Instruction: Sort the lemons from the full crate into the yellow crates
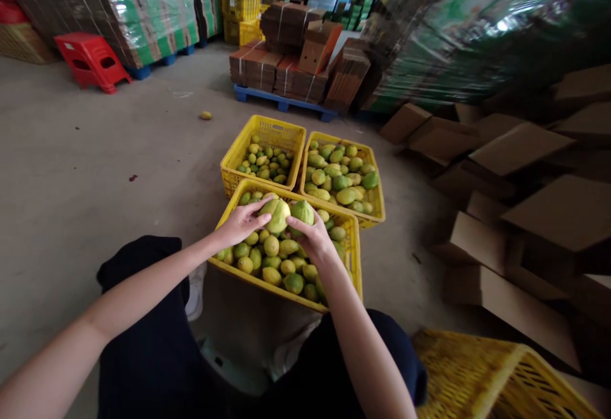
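Observation:
My left hand (244, 223) is closed round a large pale yellow-green lemon (275, 215), its fingers along the upper left side. In my right hand (310, 231) is a greener lemon (302, 212), gripped from the right and below. The two fruits are held side by side above the near yellow crate (267, 284), which is full of green and yellow lemons (272, 246). Behind it stand two more yellow crates: the left one (229, 174) holds smaller fruit low inside, and the right one (377, 207) holds larger fruit nearer the rim.
Open cardboard boxes (520, 151) crowd the right side. A yellow crate (470, 368) lies near my right knee. Ahead, flattened cartons (298, 78) are stacked on a blue pallet (281, 102). A red stool (90, 59) and one stray lemon (205, 115) are on the floor to the left.

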`<state>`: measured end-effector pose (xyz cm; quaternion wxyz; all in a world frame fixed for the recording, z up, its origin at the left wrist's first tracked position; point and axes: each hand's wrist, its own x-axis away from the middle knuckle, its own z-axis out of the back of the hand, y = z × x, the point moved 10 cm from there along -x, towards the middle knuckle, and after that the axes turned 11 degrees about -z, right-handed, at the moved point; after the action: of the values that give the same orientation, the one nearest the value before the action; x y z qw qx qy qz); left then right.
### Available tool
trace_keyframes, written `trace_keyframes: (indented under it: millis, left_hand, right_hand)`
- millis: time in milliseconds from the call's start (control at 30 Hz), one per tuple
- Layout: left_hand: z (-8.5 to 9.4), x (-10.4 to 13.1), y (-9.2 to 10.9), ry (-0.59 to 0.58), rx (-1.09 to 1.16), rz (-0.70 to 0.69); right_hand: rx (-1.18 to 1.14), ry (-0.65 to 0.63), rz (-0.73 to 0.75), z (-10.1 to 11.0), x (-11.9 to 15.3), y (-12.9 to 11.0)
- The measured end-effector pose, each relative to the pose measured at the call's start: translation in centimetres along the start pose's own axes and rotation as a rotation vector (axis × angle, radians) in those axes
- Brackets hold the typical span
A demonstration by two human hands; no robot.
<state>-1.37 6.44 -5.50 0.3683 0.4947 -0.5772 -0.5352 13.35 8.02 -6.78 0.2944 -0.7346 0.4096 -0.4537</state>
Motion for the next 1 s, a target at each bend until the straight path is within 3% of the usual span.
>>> trace_keyframes:
  millis: [300,600,800,1000]
  left_hand:
    - [0.6,-0.3,0.1,0.035,-0.046,-0.046]
    - [-0.2,-0.2,1.4,0.016,0.095,-0.027]
    - [-0.1,-0.6,1.4,0.039,-0.011,-0.099]
    - [-0.6,-0.6,1.3,-0.038,-0.090,-0.126]
  right_hand:
    - [-0.010,-0.011,-0.015,-0.2,-0.2,0.0]
    - [-0.050,-0.019,-0.022,0.1,-0.3,-0.1]
    - [-0.043,-0.009,0.002,0.3,-0.2,-0.3]
    - [0.003,-0.014,0.030,0.3,-0.1,-0.5]
